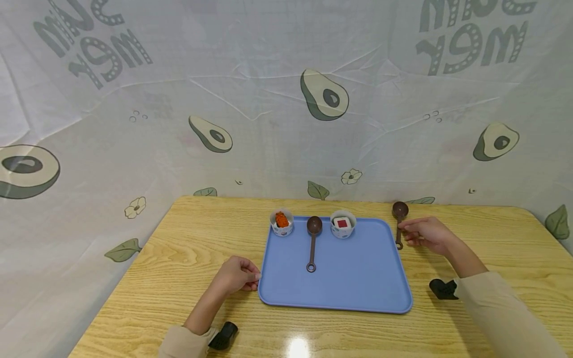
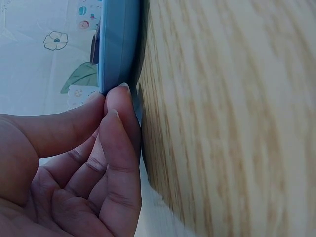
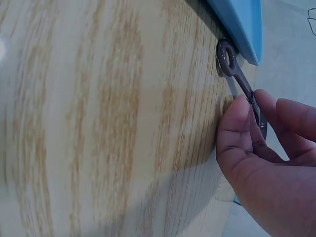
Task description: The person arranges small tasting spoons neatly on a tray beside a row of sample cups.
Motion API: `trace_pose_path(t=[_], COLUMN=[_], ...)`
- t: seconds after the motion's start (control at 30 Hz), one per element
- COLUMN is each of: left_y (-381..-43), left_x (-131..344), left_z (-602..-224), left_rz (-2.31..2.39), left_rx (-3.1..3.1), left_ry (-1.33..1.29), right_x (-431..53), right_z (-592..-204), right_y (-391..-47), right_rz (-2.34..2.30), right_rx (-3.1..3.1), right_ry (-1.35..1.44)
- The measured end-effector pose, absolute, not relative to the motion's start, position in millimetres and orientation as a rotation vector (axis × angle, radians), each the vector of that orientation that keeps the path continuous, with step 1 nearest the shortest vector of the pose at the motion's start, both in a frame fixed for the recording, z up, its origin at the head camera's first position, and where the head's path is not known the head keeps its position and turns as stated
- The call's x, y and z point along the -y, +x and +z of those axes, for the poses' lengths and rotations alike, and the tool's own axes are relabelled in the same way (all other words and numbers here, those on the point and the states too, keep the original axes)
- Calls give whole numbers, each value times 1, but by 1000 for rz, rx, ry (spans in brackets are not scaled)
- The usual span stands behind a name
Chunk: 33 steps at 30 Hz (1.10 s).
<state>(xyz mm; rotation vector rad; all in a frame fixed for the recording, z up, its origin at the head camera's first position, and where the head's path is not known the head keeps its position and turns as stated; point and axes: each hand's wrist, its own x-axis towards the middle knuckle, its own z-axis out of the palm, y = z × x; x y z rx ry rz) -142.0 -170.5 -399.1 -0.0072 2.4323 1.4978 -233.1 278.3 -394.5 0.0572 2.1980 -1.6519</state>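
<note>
A dark brown round-bowled spoon is placed just beside the right edge of a pale blue rectangular tray, its bowl pointing to the far side of the light wood-grain tabletop. Its handle is pinched between the thumb and fingers of the right hand; whether it is fully lifted or partly rested on the wood cannot quite be judged at this angle. The tray's left edge is pinched, near its front corner, by the left hand.

A second dark brown spoon is laid on the tray between two small white patterned cups: one, at the far left corner, is filled with an orange-topped piece, the other with a white block marked by a red square.

If the tray were tugged or tipped by the left hand, the cups could be toppled and the loose spoon set sliding. The held spoon could be twisted by its heavier-looking bowl, since only the slim handle is gripped, or its ring end could be caught against the tray's rim.
</note>
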Motion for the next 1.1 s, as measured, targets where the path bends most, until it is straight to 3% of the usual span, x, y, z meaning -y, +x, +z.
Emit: trace_pose_path(t=[1.1], left_y=[-141], left_x=[170], left_z=[-398], left_rz=[1478], left_rx=[-2449], left_ry=[-46], right_x=[-287], right_z=[-389], right_y=[-229], right_rz=[-1686], right_rx=[-2139], right_ry=[-57])
